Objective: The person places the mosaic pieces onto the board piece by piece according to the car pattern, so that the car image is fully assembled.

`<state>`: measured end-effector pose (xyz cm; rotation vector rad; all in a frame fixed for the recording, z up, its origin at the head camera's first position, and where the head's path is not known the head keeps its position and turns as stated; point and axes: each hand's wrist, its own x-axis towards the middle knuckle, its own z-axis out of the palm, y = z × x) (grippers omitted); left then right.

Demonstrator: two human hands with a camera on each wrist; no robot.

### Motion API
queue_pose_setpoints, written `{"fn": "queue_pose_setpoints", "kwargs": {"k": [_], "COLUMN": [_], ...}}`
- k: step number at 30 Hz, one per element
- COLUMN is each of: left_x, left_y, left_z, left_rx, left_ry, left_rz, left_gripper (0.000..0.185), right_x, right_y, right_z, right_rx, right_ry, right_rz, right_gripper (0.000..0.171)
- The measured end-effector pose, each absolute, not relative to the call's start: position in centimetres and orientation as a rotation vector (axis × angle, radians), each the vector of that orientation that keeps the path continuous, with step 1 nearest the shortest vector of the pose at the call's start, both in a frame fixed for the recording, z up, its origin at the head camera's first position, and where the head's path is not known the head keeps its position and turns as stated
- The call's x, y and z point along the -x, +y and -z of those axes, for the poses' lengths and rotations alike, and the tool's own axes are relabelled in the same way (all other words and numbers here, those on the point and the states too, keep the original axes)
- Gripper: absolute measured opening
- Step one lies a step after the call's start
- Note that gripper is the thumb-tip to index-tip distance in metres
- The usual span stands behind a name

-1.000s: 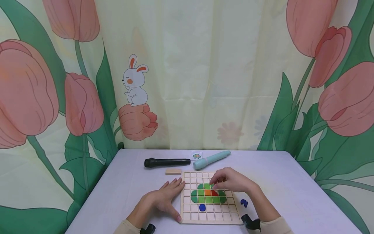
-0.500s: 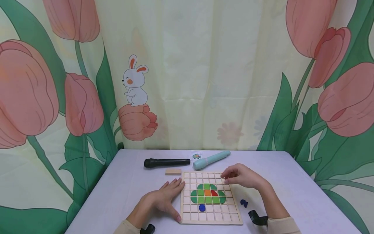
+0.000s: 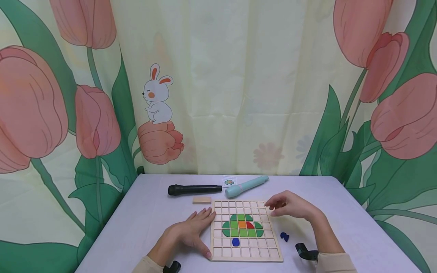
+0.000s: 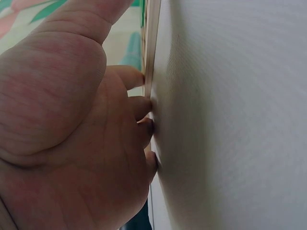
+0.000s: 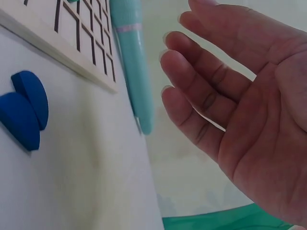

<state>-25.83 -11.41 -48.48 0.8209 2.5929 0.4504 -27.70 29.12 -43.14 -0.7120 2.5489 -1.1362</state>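
A wooden grid board (image 3: pixel 223 251) lies on the white table. Green, orange and red tiles fill its middle cells, among them an orange square (image 3: pixel 242 225) and a red piece (image 3: pixel 250 225). A blue piece (image 3: pixel 236 242) sits nearer the front. My left hand (image 3: pixel 189 232) rests with spread fingers along the board's left edge, thumb at the front corner. Past the board's back right corner hovers my right hand (image 3: pixel 294 205), fingers loosely bent and holding nothing. On the table right of the board lie two blue quarter-round pieces (image 5: pixel 20 115).
Behind the board lie a black microphone (image 3: pixel 194 190), a light teal microphone-shaped stick (image 3: pixel 247 187) and a small wooden block (image 3: pixel 201 200). A small card (image 3: pixel 229 181) with a coloured grid picture lies at the back edge. A printed curtain (image 3: pixel 222 94) hangs behind the table.
My right hand has moved right, off the tiles and past the board's right edge, uncovering the red piece and the upper right green piece. My left hand has stayed in place.
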Motion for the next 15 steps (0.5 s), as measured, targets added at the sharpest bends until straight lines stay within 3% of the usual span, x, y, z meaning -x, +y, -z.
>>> {"fn": "queue_pose_setpoints", "kwargs": {"k": [15], "left_x": [25.9], "left_y": [-11.5], "left_z": [48.7], "left_rx": [-0.818], "left_ry": [2.597], "left_rz": [-0.452], "left_gripper": [0.132], "right_x": [27.8], "right_y": [31.2], "right_z": [45.3], "right_rx": [0.574], "right_ry": [2.410], "right_rz": [0.999], "right_gripper": [0.018]}}
